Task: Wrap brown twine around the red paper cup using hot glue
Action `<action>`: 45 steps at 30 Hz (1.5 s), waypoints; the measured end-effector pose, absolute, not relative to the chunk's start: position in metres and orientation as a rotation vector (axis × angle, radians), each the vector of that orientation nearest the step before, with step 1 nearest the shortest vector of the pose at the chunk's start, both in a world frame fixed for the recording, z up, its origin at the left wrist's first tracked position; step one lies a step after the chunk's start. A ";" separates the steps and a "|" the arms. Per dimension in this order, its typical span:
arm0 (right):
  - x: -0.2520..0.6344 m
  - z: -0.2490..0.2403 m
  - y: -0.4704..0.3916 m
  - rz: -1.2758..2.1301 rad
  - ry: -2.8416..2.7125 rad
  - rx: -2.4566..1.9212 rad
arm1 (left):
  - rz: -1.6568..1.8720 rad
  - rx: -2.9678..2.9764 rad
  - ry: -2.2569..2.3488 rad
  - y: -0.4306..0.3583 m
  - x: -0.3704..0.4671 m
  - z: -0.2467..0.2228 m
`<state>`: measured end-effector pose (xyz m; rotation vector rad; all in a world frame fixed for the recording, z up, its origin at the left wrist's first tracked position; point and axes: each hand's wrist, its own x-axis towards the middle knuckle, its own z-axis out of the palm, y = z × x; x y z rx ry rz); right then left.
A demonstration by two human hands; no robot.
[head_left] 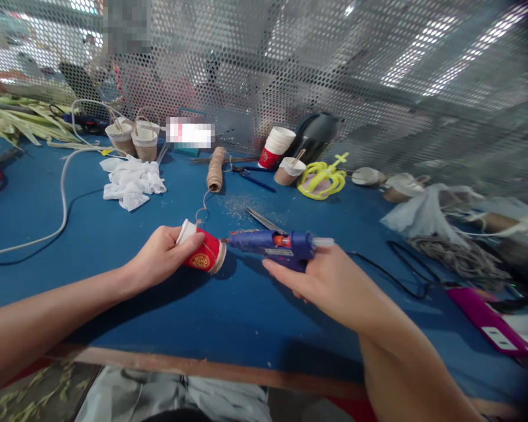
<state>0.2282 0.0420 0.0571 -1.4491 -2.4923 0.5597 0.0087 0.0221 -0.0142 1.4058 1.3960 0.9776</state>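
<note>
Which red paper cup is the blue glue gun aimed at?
The tilted red cup held in the left hand, with twine running from it. The other red-and-white cups stand nested in a stack beside the dark jug.

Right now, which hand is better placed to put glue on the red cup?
Probably your right hand: it holds the blue glue gun, nozzle close beside the red cup, which your left hand grips.
</note>
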 end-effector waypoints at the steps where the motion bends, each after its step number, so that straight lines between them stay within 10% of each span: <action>1: 0.228 0.056 0.042 0.559 -2.489 -1.447 | 0.977 1.410 1.398 0.022 0.009 -0.014; 45: 0.229 0.061 0.038 0.576 -2.485 -1.386 | 0.969 1.437 1.376 0.020 0.006 -0.014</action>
